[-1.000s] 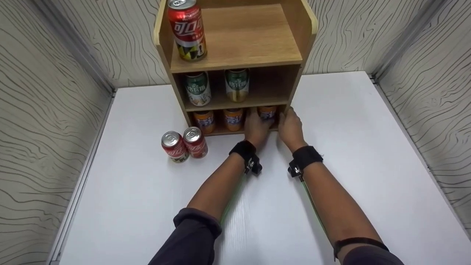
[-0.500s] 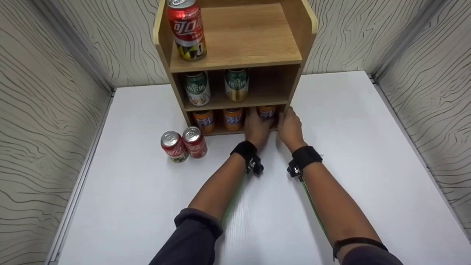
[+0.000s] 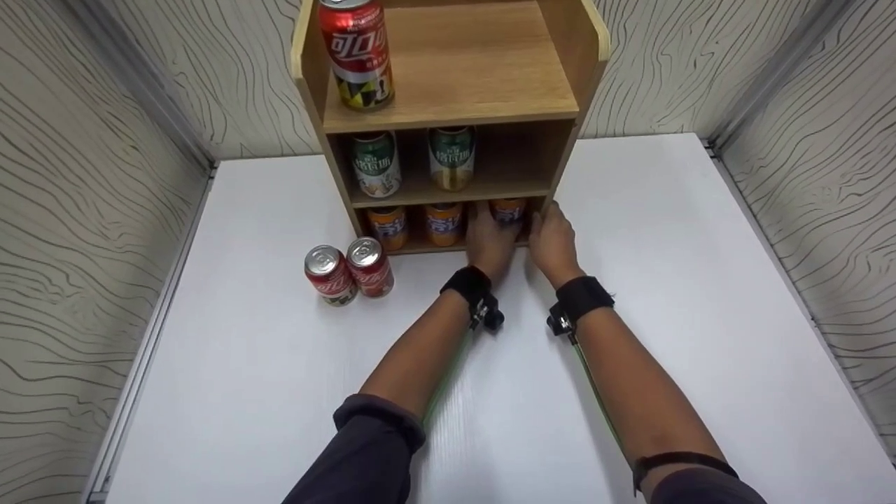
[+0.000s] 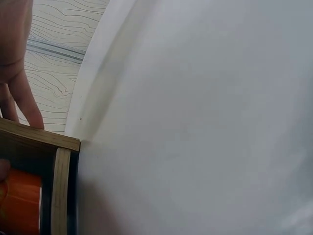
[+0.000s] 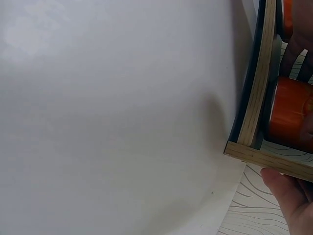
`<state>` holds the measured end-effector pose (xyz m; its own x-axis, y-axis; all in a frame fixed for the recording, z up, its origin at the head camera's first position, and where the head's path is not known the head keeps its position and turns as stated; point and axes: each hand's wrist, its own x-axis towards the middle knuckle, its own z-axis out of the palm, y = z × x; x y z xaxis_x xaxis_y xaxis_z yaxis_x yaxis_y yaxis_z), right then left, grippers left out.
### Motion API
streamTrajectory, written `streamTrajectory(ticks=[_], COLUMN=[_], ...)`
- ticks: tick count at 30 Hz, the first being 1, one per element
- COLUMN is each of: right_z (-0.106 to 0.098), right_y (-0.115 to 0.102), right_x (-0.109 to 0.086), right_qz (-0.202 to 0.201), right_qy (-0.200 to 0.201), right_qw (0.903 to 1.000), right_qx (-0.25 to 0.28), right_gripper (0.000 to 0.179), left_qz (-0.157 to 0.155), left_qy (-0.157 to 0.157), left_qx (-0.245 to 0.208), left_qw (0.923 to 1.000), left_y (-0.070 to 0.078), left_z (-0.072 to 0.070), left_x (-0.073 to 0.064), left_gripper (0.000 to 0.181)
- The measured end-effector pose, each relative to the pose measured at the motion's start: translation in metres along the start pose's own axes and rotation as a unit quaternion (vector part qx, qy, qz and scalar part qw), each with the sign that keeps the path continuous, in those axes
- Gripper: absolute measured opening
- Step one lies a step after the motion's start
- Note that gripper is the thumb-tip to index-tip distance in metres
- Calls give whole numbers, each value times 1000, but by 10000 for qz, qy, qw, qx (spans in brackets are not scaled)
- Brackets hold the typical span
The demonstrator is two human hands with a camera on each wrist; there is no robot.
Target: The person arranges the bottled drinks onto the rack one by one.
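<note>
In the head view my left hand (image 3: pixel 490 241) reaches into the bottom compartment of a wooden shelf (image 3: pixel 455 124). It grips the rightmost orange can (image 3: pixel 508 210), fingers on the can's left side and thumb at its front; the right wrist view shows this orange can (image 5: pixel 291 112) close up. My right hand (image 3: pixel 555 245) rests against the outside of the shelf's right side panel, fingers fairly straight, as the left wrist view shows with the right hand (image 4: pixel 17 73) at the panel. Two more orange cans (image 3: pixel 387 227) stand to the left on the same level.
Two green-and-white cans (image 3: pixel 451 159) stand on the middle level. A tall red cola can (image 3: pixel 358 56) stands at the left of the top level. Two small red cola cans (image 3: pixel 332 276) stand on the white table (image 3: pixel 266 406), in front of the shelf's left side. Patterned walls (image 3: pixel 70 245) surround the table.
Both hands keep their places at the orange can and the side panel. The head view has shifted slightly, and the left wrist has moved a touch to the right.
</note>
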<state>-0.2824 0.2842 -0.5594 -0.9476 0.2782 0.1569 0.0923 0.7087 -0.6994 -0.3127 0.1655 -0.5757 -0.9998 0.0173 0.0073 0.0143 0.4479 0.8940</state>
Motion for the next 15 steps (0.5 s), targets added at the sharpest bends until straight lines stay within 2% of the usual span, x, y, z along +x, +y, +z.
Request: streamTrajectory(ticks=[8, 15], right_z=[0, -2], right_y=[-1, -1], right_x=[0, -1], right_qz=[45, 14], right_qy=[-50, -84], right_qw=[10000, 9999], right_qx=[62, 89], right_gripper=[37, 37], left_qz=[231, 405], left_qy=[87, 228], left_qx=[-256, -77], left_qw=[9994, 9989], left_y=[-5, -6], left_z=[0, -3], left_x=[2, -1], left_gripper=[85, 88])
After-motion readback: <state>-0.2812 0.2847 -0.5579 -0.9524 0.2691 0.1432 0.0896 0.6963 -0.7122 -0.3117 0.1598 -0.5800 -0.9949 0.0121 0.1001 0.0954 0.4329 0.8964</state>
